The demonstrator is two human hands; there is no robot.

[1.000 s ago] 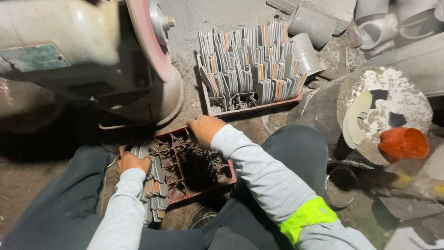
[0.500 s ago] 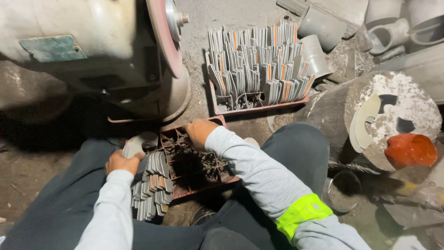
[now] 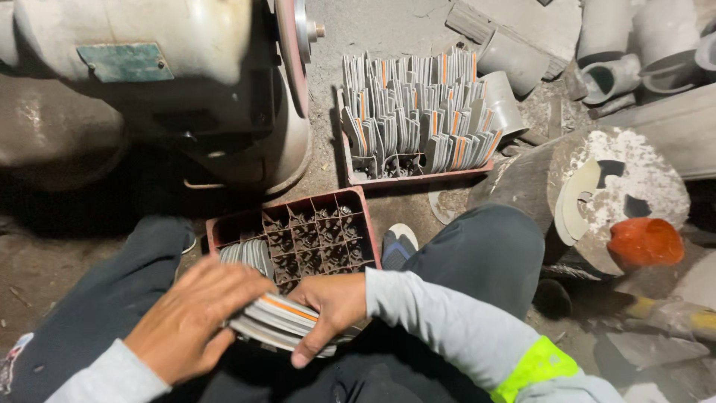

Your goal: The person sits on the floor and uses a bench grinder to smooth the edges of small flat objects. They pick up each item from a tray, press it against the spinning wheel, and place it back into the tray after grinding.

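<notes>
Hands first: both are closed on one fanned stack of thin grey blades (image 3: 280,317), some with an orange edge, held low over the person's lap at about 6 o'clock in the view. The left hand (image 3: 190,321) lies over the stack's near end with fingers curled across the top; the right hand (image 3: 332,306) cups the far end from the side, thumb under, fingers wrapped on the edges.

Just beyond the stack, at 12 o'clock from the hands, sits a red compartment crate (image 3: 298,239) on the floor, its cells dark with small rusty bits, and a few more grey blades stand in its left corner. Further on at 1 o'clock, a second red tray (image 3: 414,175) is packed with upright blades in tidy rows. A bench grinder (image 3: 186,82) with its reddish wheel looms at 10 o'clock, well clear of the hands. A round stump with a pale top (image 3: 626,194) stands at 3 o'clock.

To my eye, the stack is splayed, so handling it well means squaring it: press the ends together evenly, keep the thumbs beneath so nothing slides out the bottom, and hold the blades by their flat faces, not their thin edges, which look sharp.
</notes>
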